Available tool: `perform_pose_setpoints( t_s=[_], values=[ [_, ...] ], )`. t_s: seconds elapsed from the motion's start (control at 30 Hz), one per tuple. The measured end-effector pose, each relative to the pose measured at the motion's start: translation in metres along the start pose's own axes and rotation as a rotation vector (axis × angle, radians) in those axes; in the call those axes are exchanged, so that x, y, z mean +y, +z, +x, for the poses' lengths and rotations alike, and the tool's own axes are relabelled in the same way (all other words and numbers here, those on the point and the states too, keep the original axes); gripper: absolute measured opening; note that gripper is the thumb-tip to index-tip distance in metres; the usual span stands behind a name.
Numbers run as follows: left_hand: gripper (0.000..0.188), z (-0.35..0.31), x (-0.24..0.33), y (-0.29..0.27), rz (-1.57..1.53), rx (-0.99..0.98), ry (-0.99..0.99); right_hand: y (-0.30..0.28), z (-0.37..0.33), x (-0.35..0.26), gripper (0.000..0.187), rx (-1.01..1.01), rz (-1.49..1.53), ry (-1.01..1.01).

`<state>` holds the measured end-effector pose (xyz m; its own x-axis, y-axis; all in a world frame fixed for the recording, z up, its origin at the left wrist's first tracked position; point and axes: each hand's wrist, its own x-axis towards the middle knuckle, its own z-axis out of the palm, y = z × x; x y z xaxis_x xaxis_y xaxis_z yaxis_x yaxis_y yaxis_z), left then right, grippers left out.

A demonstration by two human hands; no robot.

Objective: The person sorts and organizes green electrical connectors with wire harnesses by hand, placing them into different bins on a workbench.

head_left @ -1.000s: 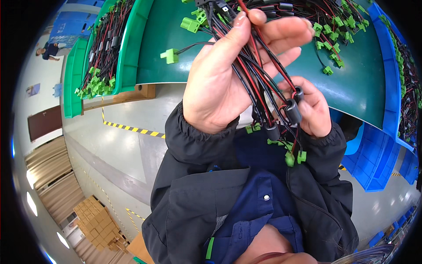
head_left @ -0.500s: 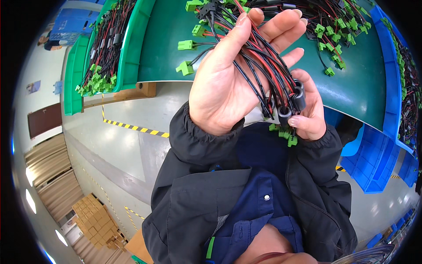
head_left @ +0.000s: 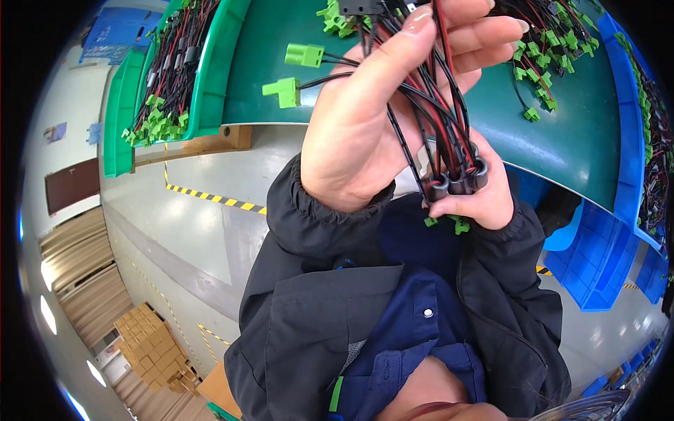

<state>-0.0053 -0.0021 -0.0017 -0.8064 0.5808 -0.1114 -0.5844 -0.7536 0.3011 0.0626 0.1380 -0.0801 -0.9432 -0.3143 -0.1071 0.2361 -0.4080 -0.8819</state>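
A bundle of black and red cables (head_left: 439,116) with green plug connectors runs through both hands. My left hand (head_left: 361,133) faces palm up and grips its upper part between the thumb and bent fingers. Two green connectors (head_left: 282,92) stick out past the left thumb, near a black connector block (head_left: 361,7). Lower down, my right hand (head_left: 484,200) holds the bundle's lower end by the black cylindrical sleeves (head_left: 460,181), thumb against them. Small green plugs (head_left: 456,226) hang out beneath the right thumb. The right fingers are partly hidden behind the cables.
On the green work table (head_left: 554,151), more cables with green connectors (head_left: 544,67) lie in a pile at the far right. A green bin (head_left: 221,77) with cables stands at left, a blue bin (head_left: 618,133) with cables at right. Another blue crate (head_left: 593,259) sits below the table.
The left hand and upper bundle have risen slightly and come closer. My right thumb has shifted left across the sleeves, which now sit closer together in a row.
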Motion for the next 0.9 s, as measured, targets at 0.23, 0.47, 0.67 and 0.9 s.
perform_pose_setpoints(
  t_s=[0.23, 0.47, 0.67, 0.9],
  values=[
    [0.023, -0.005, 0.004, 0.002, 0.041, 0.013, 0.053, 0.024, 0.0, -0.011, 0.075, -0.031, 0.404, 0.171],
    [0.022, 0.004, 0.006, -0.002, 0.072, 0.02, 0.084, -0.004, 0.001, 0.009, 0.076, -0.334, 0.309, 0.147],
    [0.021, 0.008, 0.017, -0.003, 0.105, 0.027, 0.111, 0.0, 0.007, 0.003, 0.065, -0.164, 0.3, -0.088],
    [0.021, 0.015, 0.02, -0.005, 0.14, 0.048, 0.145, 0.003, 0.012, -0.002, 0.086, -0.182, 0.088, -0.253]
  ],
)
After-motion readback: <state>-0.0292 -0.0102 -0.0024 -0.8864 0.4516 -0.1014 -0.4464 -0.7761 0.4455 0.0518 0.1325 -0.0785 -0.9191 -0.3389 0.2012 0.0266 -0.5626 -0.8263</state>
